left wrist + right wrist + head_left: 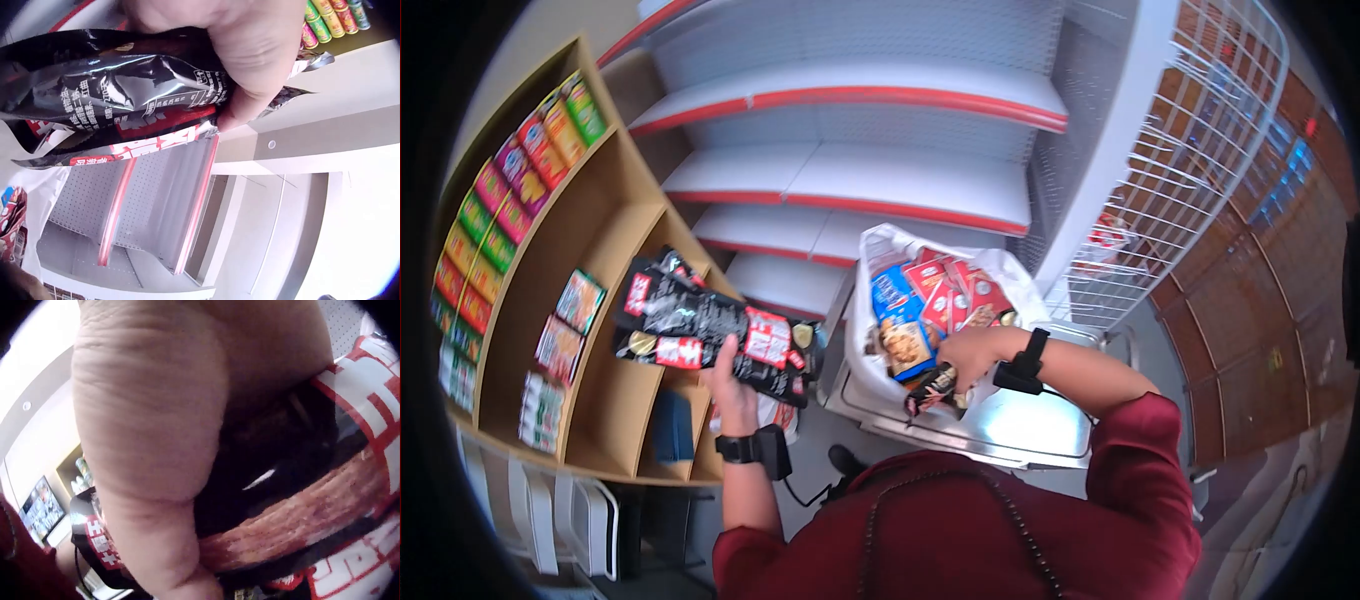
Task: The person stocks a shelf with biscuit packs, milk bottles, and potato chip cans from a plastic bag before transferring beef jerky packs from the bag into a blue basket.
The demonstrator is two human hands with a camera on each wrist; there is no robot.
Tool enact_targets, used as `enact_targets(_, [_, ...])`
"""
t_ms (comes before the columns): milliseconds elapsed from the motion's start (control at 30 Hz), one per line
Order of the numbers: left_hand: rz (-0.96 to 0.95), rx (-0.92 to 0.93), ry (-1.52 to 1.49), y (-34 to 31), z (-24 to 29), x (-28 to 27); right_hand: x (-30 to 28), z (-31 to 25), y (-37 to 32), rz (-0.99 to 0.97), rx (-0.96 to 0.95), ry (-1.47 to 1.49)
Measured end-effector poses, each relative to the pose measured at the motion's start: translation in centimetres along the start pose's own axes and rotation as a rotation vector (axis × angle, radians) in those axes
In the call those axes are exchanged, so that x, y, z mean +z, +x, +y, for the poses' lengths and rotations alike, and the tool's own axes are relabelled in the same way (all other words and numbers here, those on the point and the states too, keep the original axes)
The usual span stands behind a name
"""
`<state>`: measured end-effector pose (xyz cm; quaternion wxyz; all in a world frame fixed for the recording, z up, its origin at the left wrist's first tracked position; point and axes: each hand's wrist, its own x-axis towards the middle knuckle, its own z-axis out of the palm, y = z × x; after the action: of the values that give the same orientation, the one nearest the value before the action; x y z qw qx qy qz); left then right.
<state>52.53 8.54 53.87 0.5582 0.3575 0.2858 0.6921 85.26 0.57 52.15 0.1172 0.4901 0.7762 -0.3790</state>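
Note:
My left hand (733,390) holds up a bunch of black snack packets (690,312) with red and white lettering, in front of the wooden shelf. In the left wrist view, the thumb presses on the glossy printed face of these packets (150,94). On the other side, my right hand (980,354) reaches into a white bag (863,335) and grips a black packet (932,388) near its front rim. The right wrist view shows fingers round this packet (281,531), which has a reddish-brown food picture. Red packets (960,290) and a blue cookie packet (903,340) lie in the white bag.
The white bag stands on a metal surface (1020,415). To the left, a wooden shelf (625,215) carries rows of colourful packs (525,180). White shelves with red edges (900,165) are ahead, and a white wire rack (1160,190) stands at the right.

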Motion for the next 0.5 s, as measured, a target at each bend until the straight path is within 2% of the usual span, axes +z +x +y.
enact_targets(67, [-0.054,0.036,0.001,0.5,0.1,1.8,-1.7,0.2,-2.0,0.161,-0.131,0.118])
enact_targets(133, [-0.102,0.003,-0.027,0.9,0.2,3.7,-3.5,0.1,-3.9,0.204,-0.056,0.321])
enact_targets(167, [-0.14,-0.024,-0.018,1.3,-0.5,4.5,-4.0,0.7,-4.2,0.314,-0.155,0.326])
enact_targets(200, [-0.172,-0.051,-0.003,1.6,-1.0,5.4,-4.5,1.0,-5.2,0.555,-0.276,0.325])
enact_targets(233, [-0.243,-0.128,-0.005,1.5,-1.2,6.9,-4.9,1.8,-5.0,0.663,-0.259,0.388])
enact_targets(267, [-0.234,-0.179,0.031,1.8,-2.7,7.7,-5.7,2.9,-4.9,0.61,0.067,0.528])
enact_targets(300, [-0.257,-0.297,0.007,2.1,-4.3,8.5,-6.8,1.1,-6.1,0.741,0.126,0.677])
enact_targets(333, [-0.34,-0.386,0.009,1.6,-4.6,10.3,-6.8,3.2,-4.3,0.96,0.132,0.479])
enact_targets(367, [-0.421,-0.449,-0.009,2.0,-6.8,10.8,-5.9,8.1,-0.5,1.257,0.041,0.25])
enact_targets(400, [-0.464,-0.558,-0.024,1.9,-8.7,11.6,-7.0,5.0,-2.0,1.125,0.198,0.491])
enact_targets(500, [-0.535,-0.73,0.011,1.2,-13.6,13.4,-6.2,8.8,2.1,1.121,0.317,0.382])
